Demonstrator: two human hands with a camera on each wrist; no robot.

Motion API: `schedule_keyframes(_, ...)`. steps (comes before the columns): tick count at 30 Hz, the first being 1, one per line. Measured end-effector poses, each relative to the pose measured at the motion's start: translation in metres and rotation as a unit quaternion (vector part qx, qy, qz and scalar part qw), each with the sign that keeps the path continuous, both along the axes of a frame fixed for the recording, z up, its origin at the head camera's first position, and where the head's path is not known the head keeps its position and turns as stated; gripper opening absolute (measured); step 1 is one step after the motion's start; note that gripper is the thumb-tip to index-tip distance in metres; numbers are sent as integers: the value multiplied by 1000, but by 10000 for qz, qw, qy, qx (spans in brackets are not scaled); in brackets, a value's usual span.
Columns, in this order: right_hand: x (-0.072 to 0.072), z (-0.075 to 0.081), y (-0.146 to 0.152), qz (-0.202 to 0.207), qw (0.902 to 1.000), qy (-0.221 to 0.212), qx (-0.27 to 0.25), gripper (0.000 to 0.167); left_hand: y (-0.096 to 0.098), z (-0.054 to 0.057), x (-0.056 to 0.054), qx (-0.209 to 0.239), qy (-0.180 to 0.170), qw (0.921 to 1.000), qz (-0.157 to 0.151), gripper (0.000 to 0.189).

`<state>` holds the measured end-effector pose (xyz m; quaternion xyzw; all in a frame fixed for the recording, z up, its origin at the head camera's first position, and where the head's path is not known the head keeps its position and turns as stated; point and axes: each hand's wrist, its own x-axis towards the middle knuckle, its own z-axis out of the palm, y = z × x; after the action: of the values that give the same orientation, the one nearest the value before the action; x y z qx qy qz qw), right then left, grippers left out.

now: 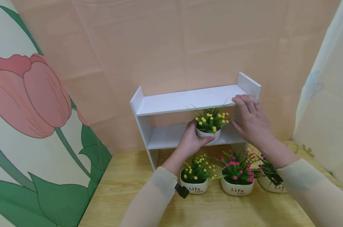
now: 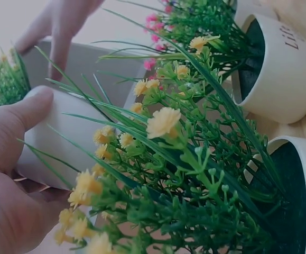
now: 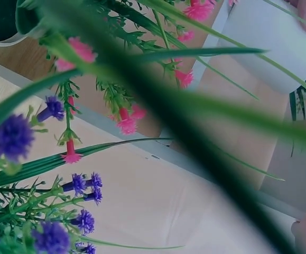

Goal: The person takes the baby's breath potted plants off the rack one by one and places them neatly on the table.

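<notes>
Looking down from the head view, the left hand (image 1: 192, 141) grips a small white pot with yellow flowers (image 1: 209, 126), fingers curled round its side, holding it at the front edge of the lower board of a white shelf (image 1: 185, 101). The right hand (image 1: 251, 119) rests flat against the shelf's right end, fingers straight and slightly spread, just beside the held pot. Below, on the wooden surface (image 1: 126, 189), stand three more pots in a row: a second yellow-flowered pot (image 1: 194, 185), a pink-flowered pot (image 1: 237, 186) and a purple-flowered pot (image 1: 269, 183), the last partly hidden by the right sleeve. From the left wrist, the thumb (image 2: 23, 114) presses on the held pot's white side, with yellow blooms and green blades crowding the foreground. From the right wrist, blurred green leaves, pink blossoms and purple blossoms (image 3: 12, 136) fill the view; the fingers are barely in view, so I cannot tell how they lie here.
</notes>
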<state>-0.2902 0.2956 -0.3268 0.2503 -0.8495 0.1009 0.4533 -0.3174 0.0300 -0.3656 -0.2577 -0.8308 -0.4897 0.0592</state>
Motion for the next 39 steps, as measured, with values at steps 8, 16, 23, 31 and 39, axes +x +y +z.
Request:
schedule_keyframes(8,-1,-1,0,-4,10000,23,-16,93,-10,-4,8,83,-103,9998,-127,100)
schedule_keyframes(16,0,0,-1,-70,9999,-24,85,94,-24,-4,18,-37,-202,9997,-96,103)
schedule_keyframes(23,0,0,-1,-39,9999,-2,101,93,-36,-6,25,-15,-325,9993,-196,106)
schedule_keyframes(31,1,0,-2,-13,10000,35,68,93,-52,-7,37,46,-421,9987,-280,107)
schedule_keyframes(39,0,1,-2,35,10000,73,52,92,-69,-8,46,14,-186,9990,-398,100)
